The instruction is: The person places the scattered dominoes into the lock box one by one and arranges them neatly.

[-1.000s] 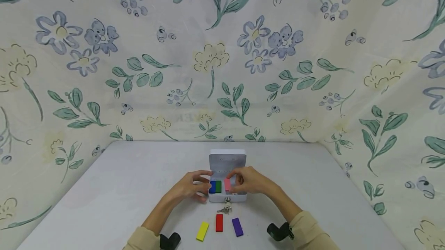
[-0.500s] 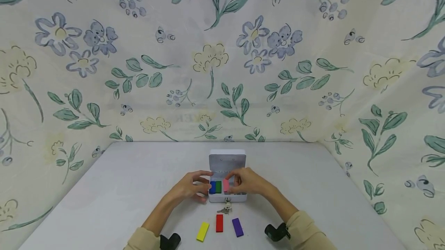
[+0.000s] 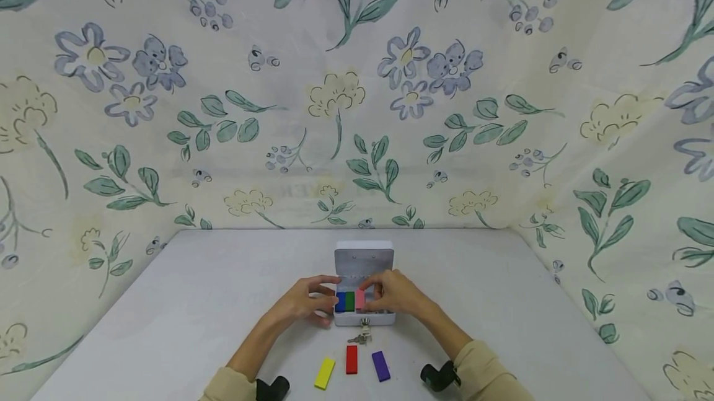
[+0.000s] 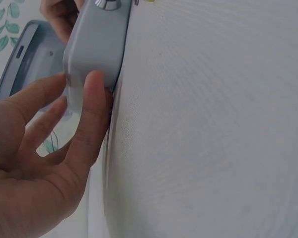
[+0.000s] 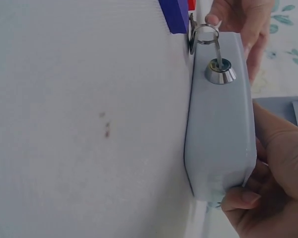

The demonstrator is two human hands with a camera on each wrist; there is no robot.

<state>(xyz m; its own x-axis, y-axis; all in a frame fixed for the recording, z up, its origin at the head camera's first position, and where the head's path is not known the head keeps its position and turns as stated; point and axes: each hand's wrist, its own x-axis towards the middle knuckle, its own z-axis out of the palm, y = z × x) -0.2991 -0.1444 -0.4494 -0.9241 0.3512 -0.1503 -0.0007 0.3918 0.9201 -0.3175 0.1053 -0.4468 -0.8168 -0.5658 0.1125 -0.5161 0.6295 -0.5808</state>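
A small grey cash box (image 3: 346,321) stands on the table with its lid (image 3: 364,262) raised. In it a blue block (image 3: 340,302) and a green block (image 3: 349,301) lie side by side at the left. My right hand (image 3: 400,293) reaches over the box's right side and pinches a pink block (image 3: 360,300), close beside the green one. The pink block is out of sight in the right wrist view. With spread fingers my left hand (image 3: 301,299) touches the box's left side, as the left wrist view also shows. Keys (image 3: 360,339) hang from the front lock (image 5: 220,72).
In front of the box lie a yellow block (image 3: 325,374), a red block (image 3: 352,359) and a purple block (image 3: 381,366). The white table (image 3: 167,320) meets a floral cloth (image 3: 301,159) behind. Wrist cameras (image 3: 440,377) sit at both sleeves.
My right hand has moved the pink block leftward inside the box, toward the green block. The left hand and the box hold nearly the same place.
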